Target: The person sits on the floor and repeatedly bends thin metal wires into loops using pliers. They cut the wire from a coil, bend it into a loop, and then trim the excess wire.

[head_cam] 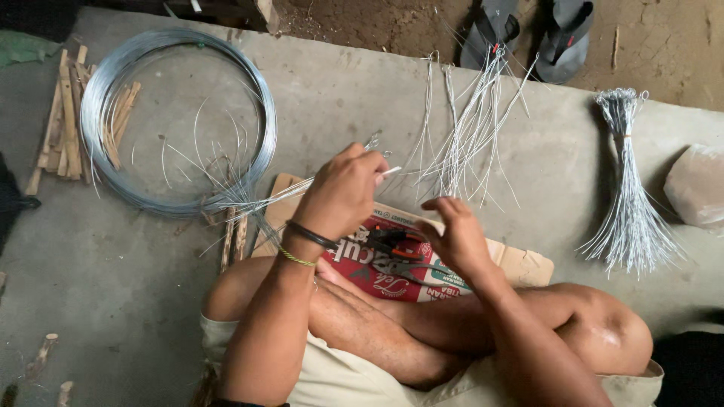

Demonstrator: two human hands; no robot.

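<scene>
Left hand (343,192) is clenched around a short wire piece (377,143), raised over the cardboard (520,264). Right hand (456,234) hovers just beside it, fingers spread, holding nothing. Pliers (396,245) lie beneath, loose cut wires (467,132) beyond, wire coil (177,120) off left.

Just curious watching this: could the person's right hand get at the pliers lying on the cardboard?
Probably yes. The right hand hovers empty just beside the pliers on the cardboard, with nothing between them.
</scene>
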